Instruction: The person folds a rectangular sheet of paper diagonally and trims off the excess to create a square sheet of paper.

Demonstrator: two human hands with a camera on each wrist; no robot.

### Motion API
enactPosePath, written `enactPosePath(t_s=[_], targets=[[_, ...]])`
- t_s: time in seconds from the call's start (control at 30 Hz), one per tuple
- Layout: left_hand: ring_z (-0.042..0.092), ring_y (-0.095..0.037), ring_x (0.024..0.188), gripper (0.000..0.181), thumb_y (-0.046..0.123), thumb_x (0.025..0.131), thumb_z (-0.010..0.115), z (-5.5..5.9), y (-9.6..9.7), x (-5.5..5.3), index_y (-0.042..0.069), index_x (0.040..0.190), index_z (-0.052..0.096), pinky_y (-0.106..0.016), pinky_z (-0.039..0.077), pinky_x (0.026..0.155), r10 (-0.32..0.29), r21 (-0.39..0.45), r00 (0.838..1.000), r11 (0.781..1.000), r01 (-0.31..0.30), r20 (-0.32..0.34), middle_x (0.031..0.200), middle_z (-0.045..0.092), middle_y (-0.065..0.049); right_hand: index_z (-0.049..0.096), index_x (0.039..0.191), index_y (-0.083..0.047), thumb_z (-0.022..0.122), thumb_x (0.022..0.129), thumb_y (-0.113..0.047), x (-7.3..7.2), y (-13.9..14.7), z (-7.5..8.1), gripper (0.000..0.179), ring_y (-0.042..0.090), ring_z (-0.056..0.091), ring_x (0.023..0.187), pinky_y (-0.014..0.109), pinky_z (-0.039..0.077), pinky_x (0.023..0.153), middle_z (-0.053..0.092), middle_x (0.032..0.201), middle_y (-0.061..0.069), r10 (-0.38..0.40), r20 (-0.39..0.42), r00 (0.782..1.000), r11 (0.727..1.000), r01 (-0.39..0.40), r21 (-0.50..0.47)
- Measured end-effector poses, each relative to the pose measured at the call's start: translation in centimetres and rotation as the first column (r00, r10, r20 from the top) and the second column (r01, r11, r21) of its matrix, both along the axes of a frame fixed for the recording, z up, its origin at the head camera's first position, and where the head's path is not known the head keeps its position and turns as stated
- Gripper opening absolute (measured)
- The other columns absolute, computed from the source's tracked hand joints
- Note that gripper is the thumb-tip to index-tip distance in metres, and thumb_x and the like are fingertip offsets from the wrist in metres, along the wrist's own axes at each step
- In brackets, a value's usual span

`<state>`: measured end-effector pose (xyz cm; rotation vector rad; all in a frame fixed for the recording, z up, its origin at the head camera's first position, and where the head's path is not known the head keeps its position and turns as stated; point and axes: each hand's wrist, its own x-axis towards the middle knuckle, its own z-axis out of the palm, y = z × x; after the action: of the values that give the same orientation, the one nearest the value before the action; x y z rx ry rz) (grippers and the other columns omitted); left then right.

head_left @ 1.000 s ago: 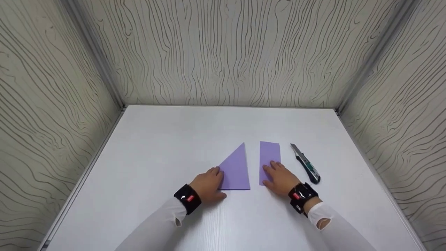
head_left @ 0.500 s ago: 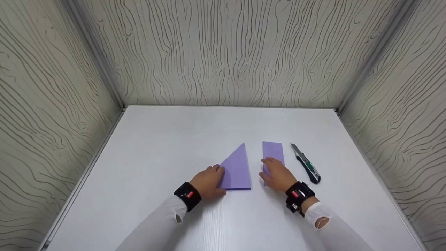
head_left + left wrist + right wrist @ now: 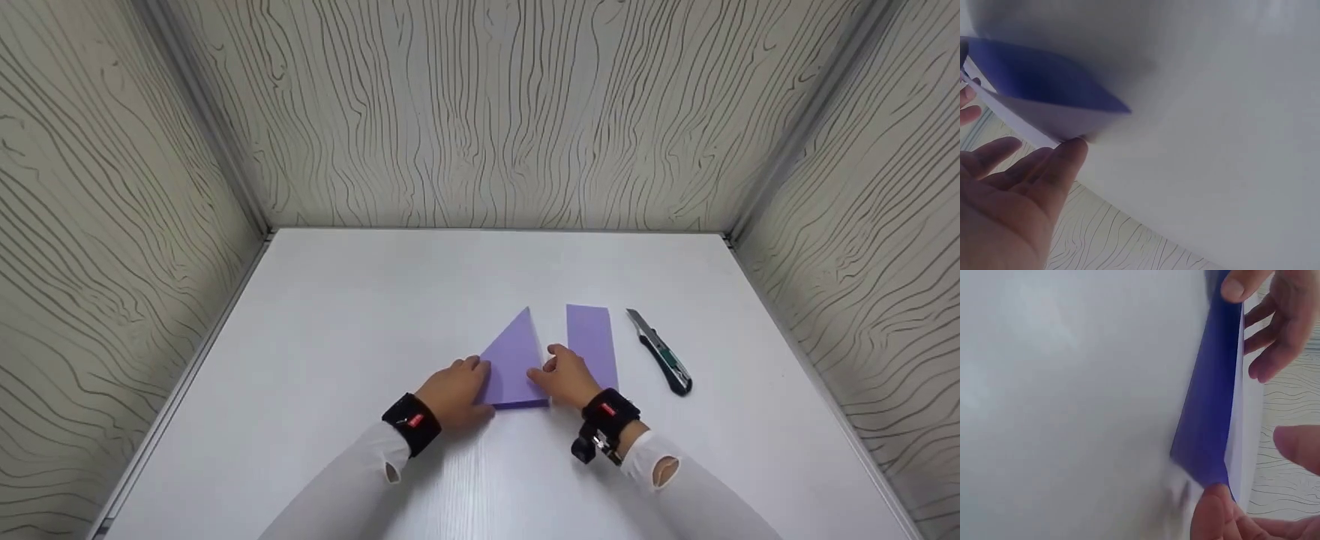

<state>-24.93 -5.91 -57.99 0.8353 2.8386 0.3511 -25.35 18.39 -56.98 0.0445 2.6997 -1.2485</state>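
A purple sheet of paper (image 3: 511,367), folded into a triangle, lies mid-table in the head view. Its top layer stands raised along the near side, and the left wrist view shows a dark gap under the raised paper layer (image 3: 1055,112). My left hand (image 3: 456,390) rests on the paper's left part, fingers extended over it and thumb by the near edge. At the right edge, my right hand (image 3: 566,377) pinches the top layer; the right wrist view shows the right fingertips (image 3: 1210,512) at the paper's corner. A rectangular purple paper strip (image 3: 591,337) lies just beyond this hand.
A utility knife (image 3: 660,351) with a green slider lies right of the strip, blade end pointing away. Wood-patterned panels (image 3: 480,112) enclose the white table (image 3: 360,300) at the back and both sides.
My right hand has left the strip, which it slid slightly right, and moved left onto the folded paper. The paper's near edge gapes wider now. My left hand has barely shifted.
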Motion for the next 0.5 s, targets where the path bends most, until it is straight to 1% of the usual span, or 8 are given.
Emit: enactPosePath(t_s=[0.07, 0.17, 0.23, 0.3, 0.4, 0.47, 0.5], targets=[[0.057, -0.039, 0.146, 0.080, 0.043, 0.098, 0.077, 0.03, 0.13, 0.05, 0.001, 0.160, 0.049, -0.050, 0.050, 0.120, -0.003, 0.008, 1.000, 1.000, 0.003, 0.003, 0.161, 0.054, -0.023, 0.048, 0.146, 0.021, 0.077, 0.096, -0.018, -0.09, -0.30, -0.04, 0.070, 0.031, 0.067, 0.102, 0.052, 0.056, 0.103, 0.070, 0.109, 0.021, -0.040, 0.026, 0.999, 0.998, 0.041, -0.043], [0.058, -0.038, 0.145, 0.079, 0.044, 0.098, 0.076, 0.10, 0.31, 0.11, 0.002, 0.159, 0.050, -0.049, 0.051, 0.120, -0.011, 0.019, 1.000, 1.000, 0.011, 0.001, 0.161, 0.054, -0.023, 0.055, 0.138, 0.022, 0.077, 0.094, -0.015, -0.16, -0.61, 0.02, 0.061, 0.035, 0.066, 0.111, 0.051, 0.053, 0.108, 0.069, 0.119, 0.028, -0.093, 0.054, 0.994, 0.988, 0.099, -0.121], [0.058, -0.038, 0.145, 0.078, 0.045, 0.099, 0.075, 0.15, 0.39, 0.14, 0.002, 0.159, 0.049, -0.049, 0.051, 0.120, -0.018, 0.022, 1.000, 1.000, 0.018, -0.003, 0.161, 0.054, -0.023, 0.061, 0.131, 0.021, 0.076, 0.093, -0.012, -0.16, -0.69, 0.03, 0.052, 0.034, 0.065, 0.114, 0.048, 0.053, 0.108, 0.070, 0.122, 0.029, -0.114, 0.074, 0.991, 0.978, 0.124, -0.166], [0.058, -0.038, 0.145, 0.078, 0.046, 0.099, 0.075, 0.18, 0.42, 0.14, 0.003, 0.159, 0.049, -0.048, 0.051, 0.120, -0.022, 0.025, 1.000, 0.999, 0.022, -0.003, 0.161, 0.054, -0.023, 0.065, 0.125, 0.019, 0.074, 0.092, -0.007, -0.15, -0.70, 0.13, 0.043, 0.030, 0.065, 0.111, 0.040, 0.054, 0.101, 0.070, 0.120, 0.026, -0.125, 0.100, 0.987, 0.966, 0.144, -0.214], [0.058, -0.038, 0.146, 0.081, 0.050, 0.100, 0.073, 0.15, 0.30, 0.05, 0.004, 0.161, 0.048, -0.048, 0.050, 0.121, -0.018, 0.045, 1.000, 0.999, 0.017, 0.016, 0.162, 0.053, -0.023, 0.066, 0.123, 0.015, 0.072, 0.092, 0.000, -0.14, -0.56, 0.36, 0.035, 0.024, 0.062, 0.100, 0.030, 0.054, 0.084, 0.066, 0.111, 0.017, -0.128, 0.144, 0.981, 0.947, 0.164, -0.277], [0.057, -0.037, 0.147, 0.083, 0.054, 0.101, 0.071, 0.02, 0.13, -0.18, 0.003, 0.162, 0.046, -0.048, 0.049, 0.122, -0.006, 0.088, 0.999, 0.996, 0.002, 0.046, 0.163, 0.052, -0.023, 0.064, 0.127, 0.014, 0.070, 0.092, 0.003, -0.18, -0.40, 0.60, 0.037, 0.021, 0.062, 0.095, 0.026, 0.053, 0.075, 0.064, 0.107, 0.014, -0.131, 0.173, 0.976, 0.929, 0.182, -0.323], [0.057, -0.037, 0.147, 0.083, 0.055, 0.102, 0.069, -0.02, 0.00, -0.32, 0.003, 0.162, 0.046, -0.048, 0.048, 0.123, 0.004, 0.124, 0.998, 0.992, -0.012, 0.069, 0.163, 0.052, -0.023, 0.063, 0.128, 0.013, 0.069, 0.092, 0.003, -0.22, -0.30, 0.73, 0.037, 0.020, 0.061, 0.092, 0.025, 0.051, 0.072, 0.062, 0.105, 0.013, -0.133, 0.176, 0.975, 0.925, 0.186, -0.330]])
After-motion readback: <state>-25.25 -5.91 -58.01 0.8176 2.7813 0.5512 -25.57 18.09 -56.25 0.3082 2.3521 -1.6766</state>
